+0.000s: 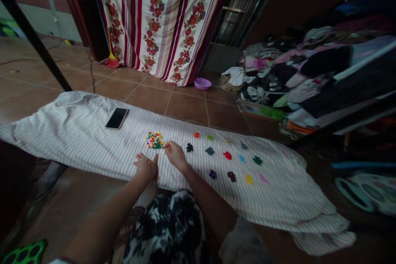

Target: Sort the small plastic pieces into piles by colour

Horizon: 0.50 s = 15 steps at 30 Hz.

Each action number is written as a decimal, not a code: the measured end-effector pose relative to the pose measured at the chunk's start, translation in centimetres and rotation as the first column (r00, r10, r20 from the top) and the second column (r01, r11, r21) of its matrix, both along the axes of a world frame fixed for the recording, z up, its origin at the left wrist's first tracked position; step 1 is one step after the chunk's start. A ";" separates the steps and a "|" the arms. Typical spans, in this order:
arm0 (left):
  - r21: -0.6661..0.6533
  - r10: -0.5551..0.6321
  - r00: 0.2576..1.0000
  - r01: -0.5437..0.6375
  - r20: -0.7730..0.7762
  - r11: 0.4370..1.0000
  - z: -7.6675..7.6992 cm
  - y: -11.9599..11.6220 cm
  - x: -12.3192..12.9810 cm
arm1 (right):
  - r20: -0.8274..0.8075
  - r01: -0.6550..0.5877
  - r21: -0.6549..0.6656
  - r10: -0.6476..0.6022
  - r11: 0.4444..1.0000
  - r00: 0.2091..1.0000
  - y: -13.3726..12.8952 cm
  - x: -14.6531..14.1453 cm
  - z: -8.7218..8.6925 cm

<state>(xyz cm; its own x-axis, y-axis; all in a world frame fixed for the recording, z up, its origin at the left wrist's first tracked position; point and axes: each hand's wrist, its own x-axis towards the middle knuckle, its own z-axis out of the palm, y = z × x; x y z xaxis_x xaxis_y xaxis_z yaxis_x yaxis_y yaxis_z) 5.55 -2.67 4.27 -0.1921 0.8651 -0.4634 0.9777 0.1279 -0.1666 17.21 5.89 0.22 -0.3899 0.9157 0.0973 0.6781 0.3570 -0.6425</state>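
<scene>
A mixed pile of tiny coloured pieces (154, 140), red, yellow, white, blue and green, lies on a striped cloth (89, 140). My right hand (175, 155) is at the pile's right edge, thumb and fingers pinched together; a red spot shows at the fingertips, too small to name. My left hand (146, 166) rests just below the pile, fingers apart, with nothing visible in it. To the right lie small single-colour heaps, among them a black heap (189, 147), a grey heap (209, 151), a red heap (227, 155), a brown heap (231, 176) and a yellow heap (249, 179).
A dark-screened phone (117, 118) lies on the cloth left of the pile. Beyond are a tiled floor (185, 105), a floral curtain (167, 20), a purple basin (203, 83) and a broom (111, 61). Heaped clothes (297, 66) fill the right side.
</scene>
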 end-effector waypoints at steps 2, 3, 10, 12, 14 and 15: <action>-0.003 -0.012 1.000 0.012 -0.009 1.000 0.0 -0.1 0.0 | 0.000 0.026 0.004 -0.026 1.000 1.000 -0.1 1.2 0.2; 0.000 -0.014 1.000 0.014 -0.006 1.000 0.0 -0.1 0.0 | -0.003 0.034 0.009 -0.034 0.999 0.999 -0.1 1.9 0.3; 0.022 -0.004 1.000 0.004 0.015 1.000 -0.5 -0.2 -0.2 | -0.050 0.137 0.016 -0.136 0.991 0.990 -0.4 7.0 0.2; 0.024 -0.005 1.000 0.004 0.023 1.000 -0.6 -0.2 -0.2 | -0.075 0.182 0.008 -0.181 0.983 0.981 -0.4 8.3 0.1; 0.026 -0.010 1.000 0.009 0.027 1.000 -0.7 -0.2 -0.3 | -0.118 0.218 -0.010 -0.217 0.976 0.969 -0.5 9.4 -0.1; 0.028 -0.013 1.000 0.012 0.022 1.000 -0.7 -0.2 -0.3 | -0.143 0.230 -0.023 -0.231 0.973 0.962 -0.5 9.9 -0.1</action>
<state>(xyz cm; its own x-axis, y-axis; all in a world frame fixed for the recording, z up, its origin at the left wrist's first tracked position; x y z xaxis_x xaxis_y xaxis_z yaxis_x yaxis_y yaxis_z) 5.28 -2.83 3.60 -0.1710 0.8800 -0.4430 0.9827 0.1200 -0.1409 27.15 5.38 0.10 -0.1505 0.9799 0.1310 0.6419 0.1976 -0.7409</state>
